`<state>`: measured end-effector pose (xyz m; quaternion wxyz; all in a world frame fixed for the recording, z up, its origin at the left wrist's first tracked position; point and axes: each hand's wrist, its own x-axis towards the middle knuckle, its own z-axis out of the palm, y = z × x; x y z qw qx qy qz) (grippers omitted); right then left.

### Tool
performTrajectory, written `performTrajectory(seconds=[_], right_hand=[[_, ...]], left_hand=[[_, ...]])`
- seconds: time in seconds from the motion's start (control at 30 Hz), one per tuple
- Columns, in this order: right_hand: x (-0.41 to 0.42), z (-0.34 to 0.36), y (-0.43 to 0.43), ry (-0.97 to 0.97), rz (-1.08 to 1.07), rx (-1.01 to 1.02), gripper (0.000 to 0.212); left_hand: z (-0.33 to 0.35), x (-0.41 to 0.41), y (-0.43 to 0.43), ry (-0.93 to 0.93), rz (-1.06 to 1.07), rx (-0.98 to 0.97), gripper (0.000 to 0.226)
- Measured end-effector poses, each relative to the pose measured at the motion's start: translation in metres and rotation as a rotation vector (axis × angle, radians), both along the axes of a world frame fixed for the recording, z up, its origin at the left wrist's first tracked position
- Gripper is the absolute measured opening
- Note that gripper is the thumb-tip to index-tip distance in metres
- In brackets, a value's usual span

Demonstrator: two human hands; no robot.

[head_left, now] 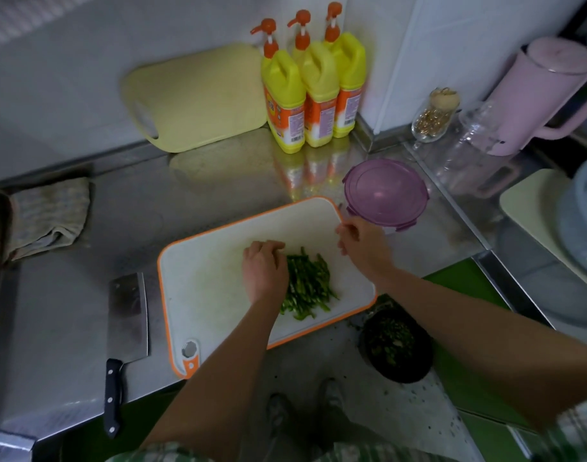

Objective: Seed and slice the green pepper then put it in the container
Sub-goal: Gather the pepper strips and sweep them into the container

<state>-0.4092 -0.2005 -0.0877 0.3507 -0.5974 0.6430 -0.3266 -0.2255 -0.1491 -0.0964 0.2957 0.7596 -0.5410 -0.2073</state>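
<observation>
With the pepper strips (308,284) heaped on the board (218,278), the left hand (264,268) cups them, fingers together, and the right hand (363,243) hovers loosely curled; the lidded container (385,191) risks spilled strips.

No text, brand or number is legible anywhere in view. The three yellow bottles (313,91) against the wall carry orange labels with small print panels, and the nearest shows a barcode at the label's foot, but the characters are too small and blurred to read and the barcode digits cannot be made out. No markings can be made out on the board (218,288), the cleaver (127,315) or the purple lid (385,191).
</observation>
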Motion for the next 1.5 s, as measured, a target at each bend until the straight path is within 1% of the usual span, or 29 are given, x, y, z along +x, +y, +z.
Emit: performTrajectory(seconds=[0.07, 0.1, 0.13, 0.17, 0.23, 0.33, 0.47, 0.53, 0.6, 0.67, 0.77, 0.8, 0.87, 0.9, 0.93, 1.0, 1.07, 1.13, 1.17, 1.3, 1.4, 1.43, 1.5], right_hand=[[-0.009, 0.008, -0.01, -0.255, -0.159, 0.361, 0.031], [-0.015, 0.012, -0.011, -0.325, -0.207, 0.523, 0.037], [-0.021, 0.015, -0.012, -0.366, -0.245, 0.632, 0.041], [-0.027, 0.018, -0.012, -0.405, -0.297, 0.691, 0.042], [-0.037, 0.023, -0.014, -0.539, -0.45, 0.703, 0.042], [-0.052, 0.021, -0.023, -0.732, -0.621, 0.636, 0.044], [-0.062, 0.009, -0.034, -0.781, -0.731, 0.597, 0.059], [-0.063, 0.005, -0.035, -0.789, -0.769, 0.58, 0.063], [-0.064, 0.003, -0.035, -0.78, -0.764, 0.554, 0.057], [-0.064, 0.001, -0.036, -0.803, -0.729, 0.556, 0.044], [-0.064, 0.003, -0.034, -0.79, -0.626, 0.498, 0.025], [-0.062, 0.006, -0.034, -0.776, -0.589, 0.478, 0.021], [-0.054, 0.011, -0.031, -0.787, -0.542, 0.446, 0.017], [-0.049, 0.015, -0.03, -0.809, -0.508, 0.454, 0.018], [-0.044, 0.019, -0.028, -0.83, -0.455, 0.475, 0.019], [-0.032, 0.026, -0.022, -0.836, -0.32, 0.543, 0.018], [-0.023, 0.032, -0.015, -0.801, -0.221, 0.57, 0.023], [-0.013, 0.037, -0.01, -0.775, -0.203, 0.557, 0.032], [-0.008, 0.038, -0.007, -0.774, -0.203, 0.548, 0.032], [0.009, 0.044, 0.005, -0.834, -0.196, 0.52, 0.024], [0.017, 0.044, 0.016, -0.794, -0.185, 0.48, 0.019], [0.02, 0.045, 0.019, -0.788, -0.189, 0.466, 0.019], [0.024, 0.048, 0.025, -0.769, -0.132, 0.461, 0.023]], left_hand=[[0.009, -0.012, -0.011, 0.051, -0.047, 0.042, 0.027], [0.013, -0.019, -0.017, 0.072, -0.082, 0.055, 0.028], [0.017, -0.027, -0.023, 0.097, -0.114, 0.067, 0.028], [0.021, -0.034, -0.029, 0.127, -0.138, 0.085, 0.028], [0.023, -0.045, -0.038, 0.19, -0.162, 0.138, 0.026], [0.024, -0.053, -0.049, 0.246, -0.13, 0.195, 0.025], [0.024, -0.06, -0.053, 0.244, -0.099, 0.238, 0.026], [0.023, -0.062, -0.054, 0.246, -0.096, 0.251, 0.025], [0.022, -0.064, -0.054, 0.266, -0.094, 0.259, 0.026], [0.024, -0.066, -0.055, 0.269, -0.103, 0.269, 0.026], [0.025, -0.069, -0.056, 0.284, -0.099, 0.266, 0.028], [0.027, -0.071, -0.056, 0.325, -0.082, 0.267, 0.032], [0.033, -0.073, -0.058, 0.536, 0.006, 0.277, 0.057], [0.036, -0.073, -0.059, 0.657, 0.068, 0.291, 0.071], [0.04, -0.073, -0.059, 0.769, 0.124, 0.301, 0.08], [0.045, -0.07, -0.057, 0.947, 0.227, 0.286, 0.078], [0.045, -0.063, -0.053, 1.046, 0.322, 0.245, 0.07], [0.045, -0.053, -0.047, 1.066, 0.374, 0.21, 0.069], [0.045, -0.048, -0.045, 1.08, 0.384, 0.195, 0.07], [0.047, -0.035, -0.031, 1.133, 0.442, 0.172, 0.068], [0.047, -0.028, -0.019, 1.139, 0.465, 0.16, 0.068], [0.048, -0.025, -0.016, 1.127, 0.465, 0.156, 0.069], [0.053, -0.019, -0.011, 1.133, 0.467, 0.14, 0.065]])
